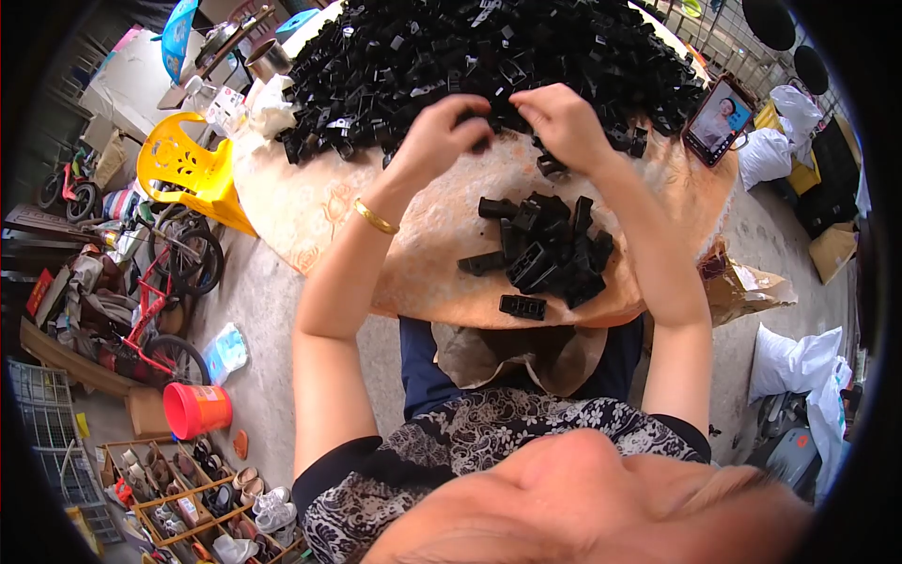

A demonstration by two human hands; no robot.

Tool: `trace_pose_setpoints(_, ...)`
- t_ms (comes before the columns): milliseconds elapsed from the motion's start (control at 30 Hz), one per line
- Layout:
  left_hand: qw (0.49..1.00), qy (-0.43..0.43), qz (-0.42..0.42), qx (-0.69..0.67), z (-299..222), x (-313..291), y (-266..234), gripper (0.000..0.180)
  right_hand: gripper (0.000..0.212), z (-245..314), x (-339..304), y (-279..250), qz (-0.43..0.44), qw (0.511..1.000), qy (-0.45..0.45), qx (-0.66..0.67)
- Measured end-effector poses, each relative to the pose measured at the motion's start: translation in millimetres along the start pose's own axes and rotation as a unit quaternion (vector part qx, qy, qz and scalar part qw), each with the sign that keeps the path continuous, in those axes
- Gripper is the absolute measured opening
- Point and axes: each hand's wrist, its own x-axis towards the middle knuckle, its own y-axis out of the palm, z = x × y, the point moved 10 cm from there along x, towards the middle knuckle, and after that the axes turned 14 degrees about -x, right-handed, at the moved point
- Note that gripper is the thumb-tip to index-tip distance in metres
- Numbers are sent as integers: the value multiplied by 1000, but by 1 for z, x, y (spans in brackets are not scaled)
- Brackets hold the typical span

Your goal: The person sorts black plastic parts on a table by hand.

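Facing each other at the near edge of a big heap of black plastic parts (404, 66), the left hand (434, 143) and the right hand (569, 128) sit close together but apart in my feed. The left one is curled with a narrow gap; the right one is drawn to a pinch, thumb near forefinger. From my end I cannot tell whether either holds a part. On the near side, I see a smaller black cluster (543, 246) lying on the peach tablecloth (413, 277). A phone (720, 119) stands tilted at right; a yellow chair (193, 169) stands left.
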Motion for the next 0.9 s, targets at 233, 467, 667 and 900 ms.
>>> trace_pose_setpoints(233,948,61,116,290,6,-4,27,31,20,2,-11,57,164,971,13,-174)
trace_pose_setpoints(467,859,214,-50,462,-5,3,13,24,19,7,-16,57,204,965,19,-161)
trace_pose_setpoints(667,891,143,-12,431,6,-1,15,25,30,-1,-18,35,127,982,30,-138)
trace_pose_setpoints(900,986,-58,-27,-153,37,5,-6,43,24,-5,-18,27,134,915,244,293)
